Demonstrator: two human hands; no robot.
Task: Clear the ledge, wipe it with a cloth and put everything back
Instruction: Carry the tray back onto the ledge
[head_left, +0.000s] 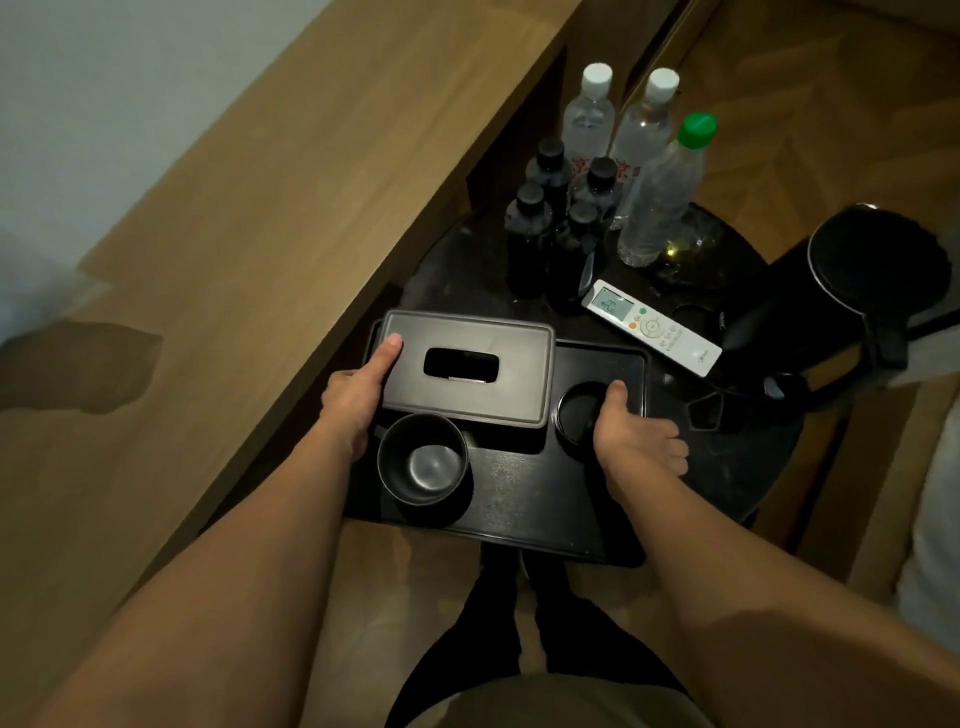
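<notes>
A round dark side table (737, 452) stands beside a long wooden ledge (270, 218). On the table lie a black rectangular tray (519, 499), clear plastic water bottles (660, 202), small dark bottles (530, 234), a white remote control (652, 326) and a black kettle (878, 280).

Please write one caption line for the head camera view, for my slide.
Both hands, left and right, grip a black tray carrying a tissue box and bowl.
</notes>
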